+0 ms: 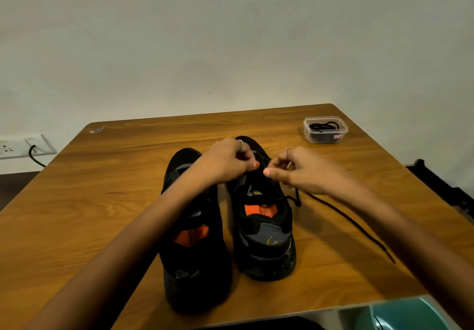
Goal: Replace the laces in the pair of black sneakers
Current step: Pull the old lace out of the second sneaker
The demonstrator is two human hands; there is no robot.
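A wooden counter [102, 201] fills the middle and lower part of the frame, set against a plain pale wall. Two black sneakers stand side by side at the centre of the frame, heels toward the viewer, toes pointing away. The left sneaker [195, 252] is partly hidden under the person's left forearm; orange lining shows inside its opening. The right sneaker [264, 229] also shows an orange insole and has a grey heel panel. Both hands meet over the front of the right sneaker, just above centre frame. The left hand [228, 163] has its fingers curled and its grip pinched closed at the lacing area, though the exact piece it pinches is too small to make out. The right hand [297, 170] has fingers curled in a pinching grip around a black lace [343, 217]. This lace loops beside the right sneaker and trails across the counter toward the lower right of the frame, ending in a reddish tip. In the upper right part of the counter, well apart from the sneakers, sits a small clear plastic box [325, 135] holding another coiled black lace [323, 126]. At the left edge of the frame a wall socket [15, 147] has a dark cable plugged in. A teal object [410, 314] shows at the lower right corner.
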